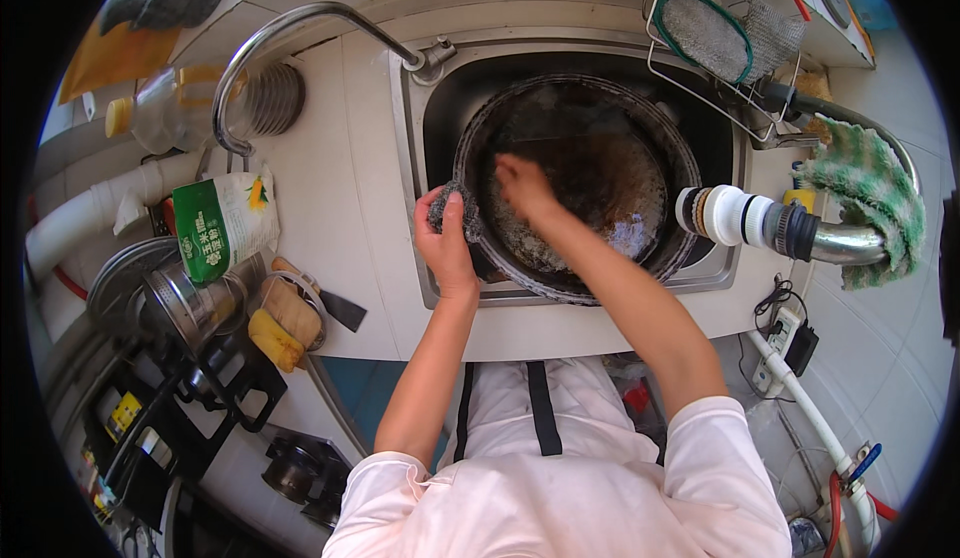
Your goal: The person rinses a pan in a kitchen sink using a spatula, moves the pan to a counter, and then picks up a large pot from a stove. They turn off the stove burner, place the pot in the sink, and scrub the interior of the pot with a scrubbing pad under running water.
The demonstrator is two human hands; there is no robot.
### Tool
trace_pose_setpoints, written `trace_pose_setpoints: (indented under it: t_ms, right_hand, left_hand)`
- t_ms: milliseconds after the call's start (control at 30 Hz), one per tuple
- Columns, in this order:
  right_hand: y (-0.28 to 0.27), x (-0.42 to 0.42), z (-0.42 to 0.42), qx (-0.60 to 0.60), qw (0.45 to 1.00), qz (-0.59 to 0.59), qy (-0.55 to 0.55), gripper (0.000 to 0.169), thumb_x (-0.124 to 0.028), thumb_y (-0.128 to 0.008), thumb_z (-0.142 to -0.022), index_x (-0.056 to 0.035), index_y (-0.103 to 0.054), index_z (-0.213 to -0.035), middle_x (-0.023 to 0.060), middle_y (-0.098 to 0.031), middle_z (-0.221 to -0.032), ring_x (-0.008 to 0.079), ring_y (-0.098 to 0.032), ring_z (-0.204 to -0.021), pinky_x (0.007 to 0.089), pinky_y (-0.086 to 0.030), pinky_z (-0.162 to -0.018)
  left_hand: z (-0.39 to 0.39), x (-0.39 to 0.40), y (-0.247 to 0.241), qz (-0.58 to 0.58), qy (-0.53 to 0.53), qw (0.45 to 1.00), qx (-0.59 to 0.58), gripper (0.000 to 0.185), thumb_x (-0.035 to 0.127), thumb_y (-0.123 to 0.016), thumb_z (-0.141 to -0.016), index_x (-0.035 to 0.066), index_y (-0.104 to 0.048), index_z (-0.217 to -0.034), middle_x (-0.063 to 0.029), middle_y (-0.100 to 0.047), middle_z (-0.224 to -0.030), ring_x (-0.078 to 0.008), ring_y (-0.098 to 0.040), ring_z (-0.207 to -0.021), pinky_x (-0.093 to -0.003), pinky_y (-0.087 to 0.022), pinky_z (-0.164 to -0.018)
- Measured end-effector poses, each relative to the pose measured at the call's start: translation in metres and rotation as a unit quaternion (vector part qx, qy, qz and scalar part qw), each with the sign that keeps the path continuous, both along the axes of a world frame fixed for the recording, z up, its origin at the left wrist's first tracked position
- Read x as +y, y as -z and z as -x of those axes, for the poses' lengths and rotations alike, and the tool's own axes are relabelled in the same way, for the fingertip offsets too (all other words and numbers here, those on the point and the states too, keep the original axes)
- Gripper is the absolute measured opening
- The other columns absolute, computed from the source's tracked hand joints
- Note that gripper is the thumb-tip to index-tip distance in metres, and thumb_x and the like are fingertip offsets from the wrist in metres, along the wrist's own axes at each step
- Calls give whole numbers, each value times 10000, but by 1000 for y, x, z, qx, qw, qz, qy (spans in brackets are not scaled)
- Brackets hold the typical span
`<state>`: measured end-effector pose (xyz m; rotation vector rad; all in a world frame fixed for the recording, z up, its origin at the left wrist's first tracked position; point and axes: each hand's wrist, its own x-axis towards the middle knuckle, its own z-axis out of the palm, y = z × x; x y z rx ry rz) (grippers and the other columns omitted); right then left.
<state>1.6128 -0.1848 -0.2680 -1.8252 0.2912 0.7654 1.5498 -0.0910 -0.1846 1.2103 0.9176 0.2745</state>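
Observation:
A large dark, round pan point(577, 288) rests in the stainless steel sink point(739, 258), its inside coated with brown and black residue and holding some water. My left hand point(448, 247) grips a grey steel wool scourer point(455, 211) at the pan's left rim. Over the left part of the pan's inside is my right hand point(527, 189), blurred, with its fingers curled. Whether anything sits in those fingers cannot be made out.
A curved faucet point(330, 9) arches left of the sink. A wire rack point(705, 108) with scouring pads and a pipe fitting point(727, 217) overhang the right side. Left are a green-and-white bag point(225, 220), a plastic bottle point(172, 108), a scraper point(341, 310) and a yellow sponge point(275, 339).

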Motion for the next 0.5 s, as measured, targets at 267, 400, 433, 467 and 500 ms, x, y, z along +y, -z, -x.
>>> trace_pose_setpoints:
  t_ms: [267, 400, 433, 467, 500]
  right_hand:
    - [2, 8, -8, 2, 999, 14, 42, 306, -171, -514, -883, -31, -568, -1149, 193, -623, -1027, 342, -599, -935, 390, -468, -792]
    - [26, 9, 14, -155, 986, 56, 1, 277, -177, -519, -881, -43, -584, -1114, 152, -649, -844, 236, -617, -673, 345, -467, -592]
    - [27, 10, 5, -177, 981, 76, -2, 264, -168, -519, -876, -32, -591, -1090, 168, -654, -867, 267, -635, -720, 358, -478, -637]
    - [29, 7, -13, -106, 985, 130, 30, 232, -155, -519, -865, -10, -598, -1027, 203, -641, -885, 332, -629, -842, 388, -465, -739]
    - [34, 2, -20, -56, 992, 107, 29, 233, -166, -515, -874, -40, -594, -1054, 175, -630, -820, 290, -607, -734, 371, -451, -635]
  left_hand:
    - [-4, 5, 1, -3, -1, 1000, 9, 221, 184, -599, -858, 23, -540, -997, -25, -569, -871, -97, -525, -768, -233, -445, -701]
    - [3, 0, 2, 0, 2, 1000, 8, 225, 172, -628, -836, 18, -557, -985, -9, -557, -885, -84, -494, -802, -219, -410, -753]
    - [1, 0, -1, -4, 4, 1000, 5, 225, 172, -629, -835, 18, -558, -984, -9, -557, -888, -84, -494, -802, -220, -410, -754]
    - [0, -2, -2, -16, 8, 1000, 5, 227, 174, -629, -835, 19, -558, -985, -8, -557, -886, -84, -493, -802, -220, -409, -755]
    - [-2, -5, -4, -30, 15, 999, 5, 229, 176, -630, -834, 19, -559, -985, -8, -557, -884, -83, -491, -801, -220, -409, -756]
